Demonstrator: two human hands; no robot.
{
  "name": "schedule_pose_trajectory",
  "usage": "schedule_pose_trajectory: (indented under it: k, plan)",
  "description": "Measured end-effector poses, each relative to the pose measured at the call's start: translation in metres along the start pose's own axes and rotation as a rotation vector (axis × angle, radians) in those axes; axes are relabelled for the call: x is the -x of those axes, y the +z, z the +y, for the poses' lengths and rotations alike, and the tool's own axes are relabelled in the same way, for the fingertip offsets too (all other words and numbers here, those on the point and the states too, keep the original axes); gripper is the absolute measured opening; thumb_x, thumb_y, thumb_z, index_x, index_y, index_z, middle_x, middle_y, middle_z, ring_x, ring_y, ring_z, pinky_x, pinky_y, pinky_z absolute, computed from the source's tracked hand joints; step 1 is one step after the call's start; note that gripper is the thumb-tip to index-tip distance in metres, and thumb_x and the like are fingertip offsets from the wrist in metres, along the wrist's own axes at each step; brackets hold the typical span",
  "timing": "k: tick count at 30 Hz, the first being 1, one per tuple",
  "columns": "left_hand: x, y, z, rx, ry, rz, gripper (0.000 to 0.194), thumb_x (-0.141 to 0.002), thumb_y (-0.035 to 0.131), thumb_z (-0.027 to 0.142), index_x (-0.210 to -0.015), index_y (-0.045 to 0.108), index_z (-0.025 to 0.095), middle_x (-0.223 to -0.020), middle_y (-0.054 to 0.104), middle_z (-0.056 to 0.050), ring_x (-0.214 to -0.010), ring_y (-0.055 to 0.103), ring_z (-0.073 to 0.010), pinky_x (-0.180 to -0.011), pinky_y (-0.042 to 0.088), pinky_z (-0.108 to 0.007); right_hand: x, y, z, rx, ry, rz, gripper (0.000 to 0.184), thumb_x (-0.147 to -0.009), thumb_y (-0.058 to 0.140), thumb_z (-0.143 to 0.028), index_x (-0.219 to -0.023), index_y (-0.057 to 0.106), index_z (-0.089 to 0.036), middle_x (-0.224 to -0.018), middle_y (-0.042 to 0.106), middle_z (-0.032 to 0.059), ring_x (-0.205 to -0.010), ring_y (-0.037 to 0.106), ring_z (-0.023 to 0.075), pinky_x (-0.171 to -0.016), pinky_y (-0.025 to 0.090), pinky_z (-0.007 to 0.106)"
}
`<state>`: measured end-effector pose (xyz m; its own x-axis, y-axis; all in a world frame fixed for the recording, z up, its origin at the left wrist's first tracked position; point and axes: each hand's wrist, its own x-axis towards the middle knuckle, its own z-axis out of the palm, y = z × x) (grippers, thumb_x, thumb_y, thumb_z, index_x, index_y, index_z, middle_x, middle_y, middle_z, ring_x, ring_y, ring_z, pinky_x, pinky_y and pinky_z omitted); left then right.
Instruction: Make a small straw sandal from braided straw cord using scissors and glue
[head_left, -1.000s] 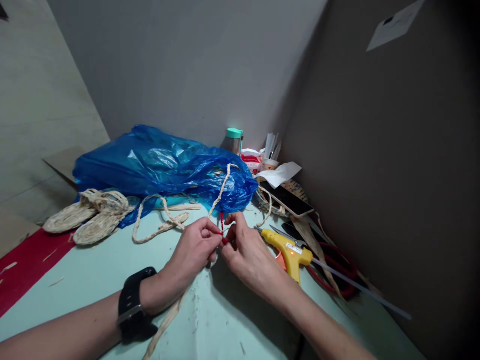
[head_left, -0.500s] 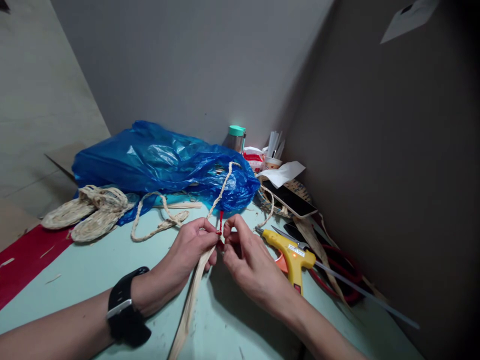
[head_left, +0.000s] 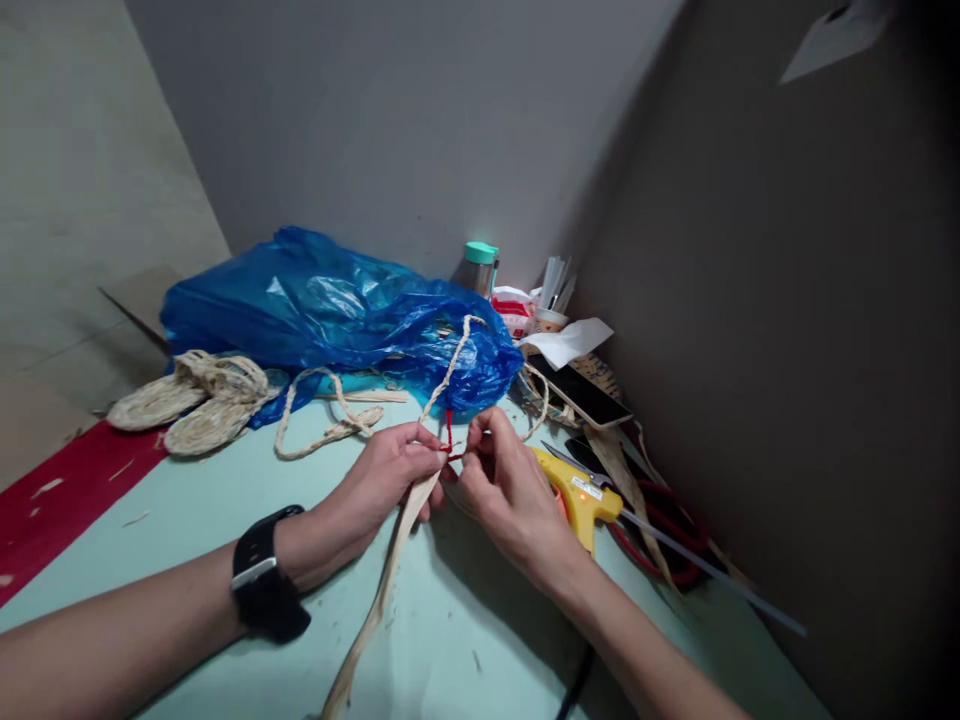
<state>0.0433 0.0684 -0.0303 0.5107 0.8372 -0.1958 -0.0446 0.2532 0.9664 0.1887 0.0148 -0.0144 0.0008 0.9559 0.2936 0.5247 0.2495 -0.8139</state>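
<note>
My left hand (head_left: 397,465), with a black watch at the wrist, is closed in a pinch on a braided straw cord (head_left: 450,375) and its loose flat strand (head_left: 397,545), which trails toward the table's near edge. A red cord (head_left: 449,428) crosses the braid at these fingertips. Just to the right, my right hand (head_left: 499,475) pinches the red cord's other end, drawn out sideways between the hands. The exact grip of the right fingertips is partly hidden. Behind the right hand lies a yellow glue gun (head_left: 581,490) with a clear glue stick in it.
A blue plastic bag (head_left: 300,300) fills the back of the table. Woven straw slippers (head_left: 210,425) lie on red cloth (head_left: 82,470) at left. At right are a phone (head_left: 581,390), scissors (head_left: 694,545) and a cup of glue sticks (head_left: 551,318). A green-lidded bottle (head_left: 480,265) stands behind.
My right hand has moved slightly away from the left, and a short length of red cord now shows stretched between them. The whole view has shifted a little.
</note>
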Motion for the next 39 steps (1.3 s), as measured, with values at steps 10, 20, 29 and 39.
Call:
schedule_pose_trajectory:
  k: [10, 20, 29, 39]
  plan:
    - [0.026, -0.008, 0.003, 0.035, -0.092, -0.009, 0.024, -0.075, 0.073, 0.023, -0.098, 0.065, 0.018, -0.073, 0.065, 0.0, -0.065, 0.065, -0.013, -0.058, 0.049, -0.021, 0.005, -0.009, 0.007, -0.273, 0.183, 0.09, 0.02, -0.089, 0.054, -0.037, -0.097, 0.039, -0.027, -0.077, 0.06, -0.0035, -0.064, 0.06, 0.0158, -0.054, 0.042, 0.026]
    - [0.031, -0.009, -0.004, 0.212, -0.117, 0.024, 0.042, -0.074, 0.076, 0.019, -0.114, 0.063, 0.019, -0.079, 0.066, 0.001, -0.074, 0.063, -0.0124, -0.073, 0.049, -0.023, 0.027, 0.012, -0.005, -0.13, 0.282, -0.217, 0.059, -0.086, 0.06, -0.034, -0.136, 0.03, -0.025, -0.073, 0.059, -0.0037, -0.067, 0.058, 0.0191, -0.06, 0.04, 0.029]
    - [0.031, -0.01, -0.005, 0.103, -0.095, -0.086, 0.017, -0.077, 0.07, 0.021, -0.089, 0.061, 0.015, -0.077, 0.062, -0.001, -0.061, 0.051, -0.0099, -0.055, 0.04, -0.021, 0.03, 0.006, -0.005, -0.231, 0.322, -0.243, 0.046, -0.088, 0.058, -0.032, -0.129, 0.035, -0.027, -0.069, 0.051, -0.0069, -0.063, 0.051, 0.0144, -0.058, 0.037, 0.026]
    - [0.038, -0.007, 0.004, 0.217, -0.106, -0.169, 0.012, -0.084, 0.065, 0.02, -0.095, 0.059, 0.018, -0.092, 0.06, -0.002, -0.085, 0.058, -0.0146, -0.078, 0.047, -0.027, 0.025, 0.0, -0.005, -0.259, 0.372, -0.235, 0.024, -0.088, 0.057, -0.039, -0.104, 0.049, -0.023, -0.063, 0.054, -0.0056, -0.056, 0.051, 0.0133, -0.053, 0.035, 0.024]
